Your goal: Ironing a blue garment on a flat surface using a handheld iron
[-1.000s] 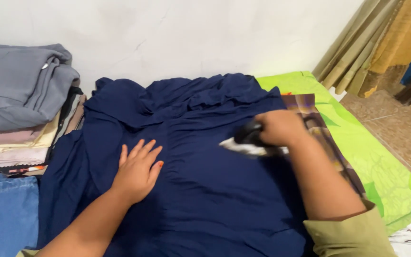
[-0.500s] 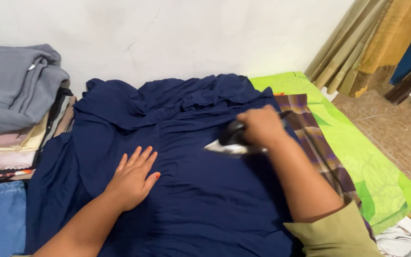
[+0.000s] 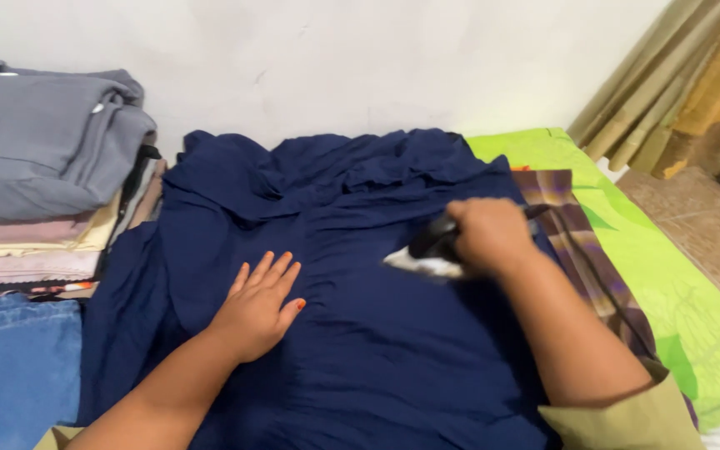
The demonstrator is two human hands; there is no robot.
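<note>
A dark navy garment [image 3: 360, 333] lies spread in front of me, bunched into folds near the wall. My right hand [image 3: 487, 233] grips the black handle of a clothes iron [image 3: 428, 257], whose pale body rests on the cloth. My left hand [image 3: 258, 307] lies flat on the garment to the left of the iron, fingers spread, holding nothing. Both forearms reach in from the bottom edge, with olive sleeves at the elbows.
A stack of folded clothes [image 3: 39, 167], grey on top, stands at the left, with blue denim [image 3: 14, 367] below it. A bright green sheet [image 3: 677, 308] and a plaid cloth [image 3: 585, 242] lie at the right. Curtains [image 3: 668, 83] hang at the far right by a tiled floor.
The iron and my right hand slid left across the garment, then back a little to the right. My left hand stayed flat on the cloth. The camera view shifted slightly.
</note>
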